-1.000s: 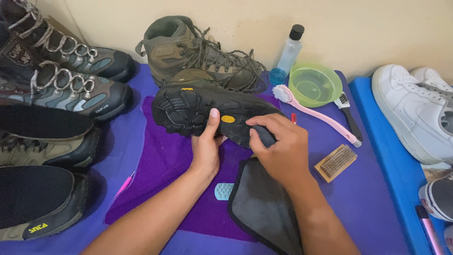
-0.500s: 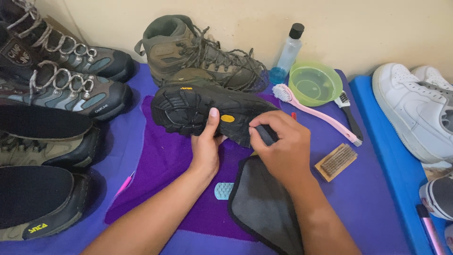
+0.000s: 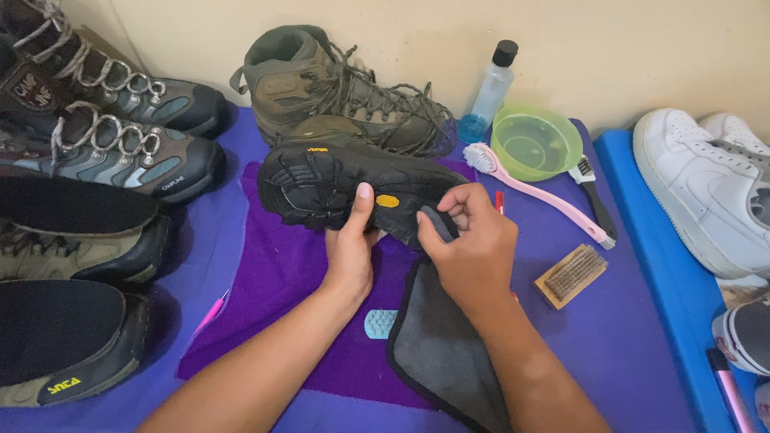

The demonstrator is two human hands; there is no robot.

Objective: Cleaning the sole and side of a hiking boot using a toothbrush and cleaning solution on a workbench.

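With the left hand [image 3: 350, 255] clamped on the black-soled boot [image 3: 353, 186] tipped on its side at the table's centre and the right hand's [image 3: 475, 250] fingers pinched on the grey cloth [image 3: 437, 345], a hard rub risked rolling it toward the green bowl [image 3: 536, 143] at 2 o'clock.

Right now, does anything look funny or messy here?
Nothing spilled or broken. One boot lies on its side, sole facing up, held by the left hand while the right hand presses a grey cloth on it.
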